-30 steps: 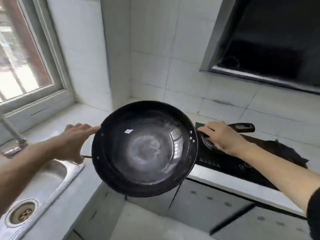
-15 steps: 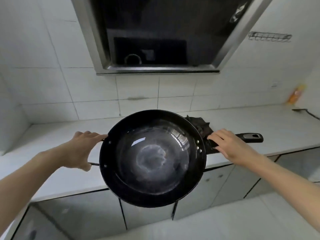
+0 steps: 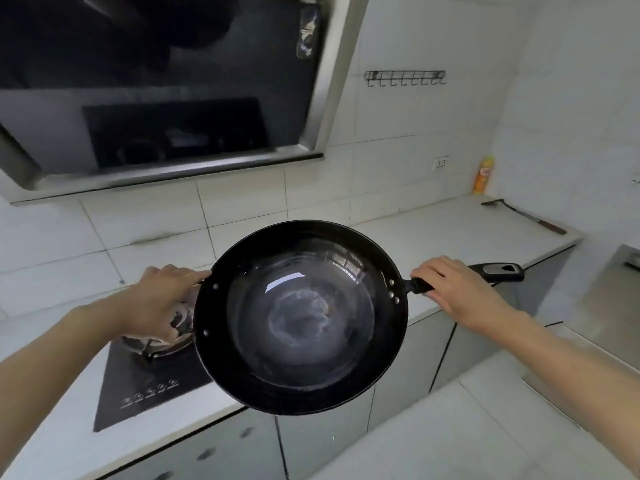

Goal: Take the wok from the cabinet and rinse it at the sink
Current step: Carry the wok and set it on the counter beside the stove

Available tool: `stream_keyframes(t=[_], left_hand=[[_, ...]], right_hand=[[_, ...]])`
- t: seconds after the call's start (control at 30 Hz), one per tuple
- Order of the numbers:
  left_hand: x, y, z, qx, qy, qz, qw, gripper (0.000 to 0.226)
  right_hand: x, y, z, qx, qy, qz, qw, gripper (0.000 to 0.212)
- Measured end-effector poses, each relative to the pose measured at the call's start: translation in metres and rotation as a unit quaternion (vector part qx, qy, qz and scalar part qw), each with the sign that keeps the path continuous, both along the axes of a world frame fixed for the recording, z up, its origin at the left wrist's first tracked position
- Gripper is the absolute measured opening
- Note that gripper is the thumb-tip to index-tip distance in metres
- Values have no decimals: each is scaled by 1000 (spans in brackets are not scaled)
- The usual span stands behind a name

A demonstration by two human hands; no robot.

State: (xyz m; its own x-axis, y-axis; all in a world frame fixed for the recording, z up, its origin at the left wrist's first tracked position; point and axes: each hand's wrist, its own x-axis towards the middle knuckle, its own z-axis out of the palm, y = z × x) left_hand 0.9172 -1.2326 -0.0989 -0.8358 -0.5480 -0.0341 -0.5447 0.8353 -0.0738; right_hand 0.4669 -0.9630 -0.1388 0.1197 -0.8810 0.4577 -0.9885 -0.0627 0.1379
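Note:
A black wok with a wet, shiny inside hangs in the air in front of me, above the counter's front edge. My right hand grips its long black handle, which points to the right. My left hand holds the small side handle at the wok's left rim, fingers curled round it. The sink is out of view.
A black cooktop with a burner sits in the white counter under my left hand. A dark range hood hangs above. An orange bottle and a cleaver lie at the far right. Grey cabinet doors run below.
My view has swung right, from the sink and window to the cooktop and the counter's right end. The wok has travelled right with both hands holding it the same way.

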Motion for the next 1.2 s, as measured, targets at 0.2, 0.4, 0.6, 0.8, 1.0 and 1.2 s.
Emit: stream_keyframes(t=[0.2,0.4,0.6,0.8,1.0,1.2], left_hand=[[-97,-35,-6,12,14,-62,998,114],[-201,-68,-23,52,33,-120,991,100],[-294,-124,-43,81,34,-152,984,104],[-386,-179,-51,61,19,-193,979,102],[-449,-211,-66,18,0,-189,982,115],[-503,-226,-88,-3,-5,-139,990,115]], right_hand=[[-61,25,-3,-25,-6,-73,997,45],[-117,29,-9,-2,22,-146,989,44],[-179,3,0,35,34,-208,977,41],[-229,-22,-17,46,-2,-266,963,36],[-294,-50,-41,57,-29,-281,958,39],[-395,-103,-72,45,-33,-228,972,37]])
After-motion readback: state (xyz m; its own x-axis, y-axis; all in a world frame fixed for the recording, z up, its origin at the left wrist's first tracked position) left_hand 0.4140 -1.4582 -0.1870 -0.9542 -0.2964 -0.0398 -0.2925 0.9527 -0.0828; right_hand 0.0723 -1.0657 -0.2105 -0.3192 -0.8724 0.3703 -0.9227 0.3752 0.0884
